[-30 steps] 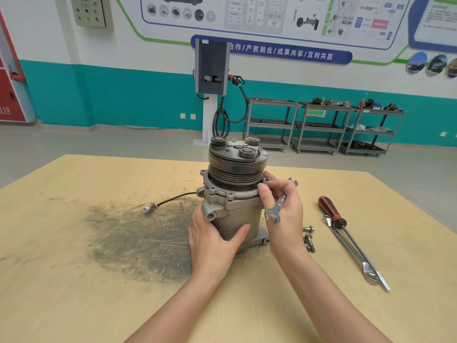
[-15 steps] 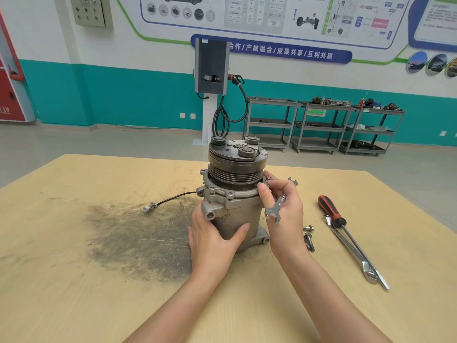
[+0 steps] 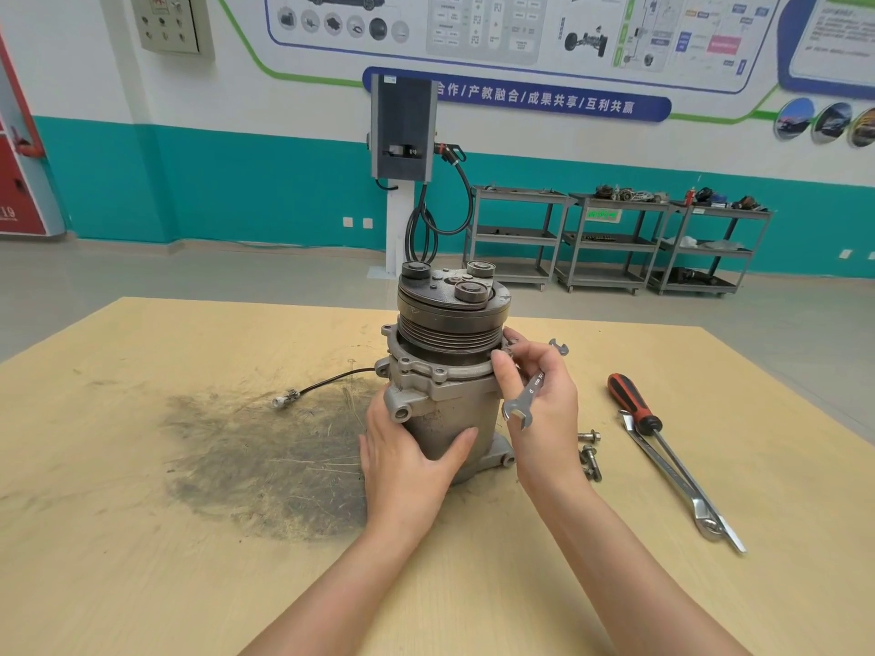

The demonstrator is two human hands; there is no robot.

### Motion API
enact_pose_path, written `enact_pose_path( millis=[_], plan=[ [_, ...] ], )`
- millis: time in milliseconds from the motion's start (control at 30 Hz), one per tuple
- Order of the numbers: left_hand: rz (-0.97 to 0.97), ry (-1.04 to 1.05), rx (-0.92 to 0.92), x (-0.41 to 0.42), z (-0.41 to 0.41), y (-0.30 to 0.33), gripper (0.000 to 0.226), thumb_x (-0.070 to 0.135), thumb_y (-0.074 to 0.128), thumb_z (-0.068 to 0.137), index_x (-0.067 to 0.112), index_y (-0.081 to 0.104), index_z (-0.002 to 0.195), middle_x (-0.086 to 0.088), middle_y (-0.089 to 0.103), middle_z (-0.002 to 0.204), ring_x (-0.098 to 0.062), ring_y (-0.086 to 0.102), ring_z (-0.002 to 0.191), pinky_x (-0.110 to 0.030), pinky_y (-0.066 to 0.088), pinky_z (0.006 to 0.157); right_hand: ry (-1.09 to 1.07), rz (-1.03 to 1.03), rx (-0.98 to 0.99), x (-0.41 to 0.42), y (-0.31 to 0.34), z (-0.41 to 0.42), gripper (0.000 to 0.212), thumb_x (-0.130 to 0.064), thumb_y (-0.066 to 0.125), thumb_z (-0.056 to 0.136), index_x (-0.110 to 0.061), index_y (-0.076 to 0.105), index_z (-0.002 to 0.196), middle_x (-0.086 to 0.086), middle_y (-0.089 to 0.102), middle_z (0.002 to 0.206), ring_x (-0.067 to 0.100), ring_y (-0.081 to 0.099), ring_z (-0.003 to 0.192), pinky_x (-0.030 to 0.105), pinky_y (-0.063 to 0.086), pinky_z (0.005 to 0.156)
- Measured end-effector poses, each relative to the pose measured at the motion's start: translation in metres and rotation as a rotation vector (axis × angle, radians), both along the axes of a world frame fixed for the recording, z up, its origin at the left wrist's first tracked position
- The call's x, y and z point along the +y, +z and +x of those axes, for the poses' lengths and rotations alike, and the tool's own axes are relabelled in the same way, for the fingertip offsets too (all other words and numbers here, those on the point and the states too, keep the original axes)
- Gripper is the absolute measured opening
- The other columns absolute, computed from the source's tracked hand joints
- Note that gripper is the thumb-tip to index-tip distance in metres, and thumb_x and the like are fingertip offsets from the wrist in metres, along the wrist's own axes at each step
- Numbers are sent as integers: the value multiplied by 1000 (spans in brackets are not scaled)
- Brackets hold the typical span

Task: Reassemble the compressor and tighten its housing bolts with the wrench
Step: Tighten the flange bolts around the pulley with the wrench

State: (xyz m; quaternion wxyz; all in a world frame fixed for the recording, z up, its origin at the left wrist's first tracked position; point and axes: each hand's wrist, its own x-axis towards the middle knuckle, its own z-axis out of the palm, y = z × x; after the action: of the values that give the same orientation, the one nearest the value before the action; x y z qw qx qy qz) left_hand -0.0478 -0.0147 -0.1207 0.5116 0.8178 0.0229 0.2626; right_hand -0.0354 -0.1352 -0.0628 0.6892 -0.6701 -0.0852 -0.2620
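Your left hand [image 3: 407, 459] wraps the lower body of the compressor [image 3: 450, 371], which stands upright on the wooden table [image 3: 142, 561] with its pulley on top. Your right hand [image 3: 544, 409] holds the small open-ended wrench [image 3: 530, 393] against its palm while its thumb and fingertips [image 3: 503, 366] touch the housing flange just beneath the pulley. To the right lie loose bolts [image 3: 589, 454], a red-handled screwdriver [image 3: 634, 402] and a long spanner [image 3: 682, 485], and a dark smear [image 3: 265, 456] marks the table at left
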Motion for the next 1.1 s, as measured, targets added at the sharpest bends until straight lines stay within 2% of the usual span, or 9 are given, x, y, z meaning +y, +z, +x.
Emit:
enact_pose_path(
  millis=[200,400,533,700,900,1100],
  plan=[
    [-4,1,-6,0,0,0,96,55,76,66,12,37,142,-4,41,142,-24,39,136,-50,34,112,-22,-58,-26,0,0,-5,7,-27,58,96,-28,64,100,0,64,125,8,56,120,44,45,105],
    [-8,-2,-2,0,-1,0,97,58,73,64,14,36,143,-3,41,141,-23,39,136,-50,34,113,3,-39,-4,-2,0,-2,7,-27,63,93,-21,65,97,-6,63,125,4,55,122,41,44,107],
    [-7,-2,2,0,0,-1,97,57,74,65,11,38,142,-4,42,140,-25,39,136,-51,34,112,-11,-20,3,0,1,-3,6,-26,66,91,-23,63,95,-4,62,128,7,54,124,43,42,109],
    [-11,-3,8,1,0,0,99,59,72,63,12,37,143,-5,42,140,-24,39,136,-50,34,112,-27,-56,-42,1,2,-7,8,-26,57,97,-28,64,99,1,65,122,4,57,114,38,46,102],
    [-12,-6,14,1,1,-2,100,59,72,64,12,36,143,-4,41,141,-24,38,137,-49,33,113,9,-32,-17,-2,3,-5,4,-28,61,93,-25,63,95,-6,64,122,-3,56,115,35,46,105],
    [-8,-5,10,1,1,-3,100,61,71,63,14,35,144,-3,40,142,-22,38,137,-50,34,113,26,-6,-10,-2,3,-5,20,-38,64,84,-22,62,95,-4,62,127,0,56,119,33,45,105]
  ],
)
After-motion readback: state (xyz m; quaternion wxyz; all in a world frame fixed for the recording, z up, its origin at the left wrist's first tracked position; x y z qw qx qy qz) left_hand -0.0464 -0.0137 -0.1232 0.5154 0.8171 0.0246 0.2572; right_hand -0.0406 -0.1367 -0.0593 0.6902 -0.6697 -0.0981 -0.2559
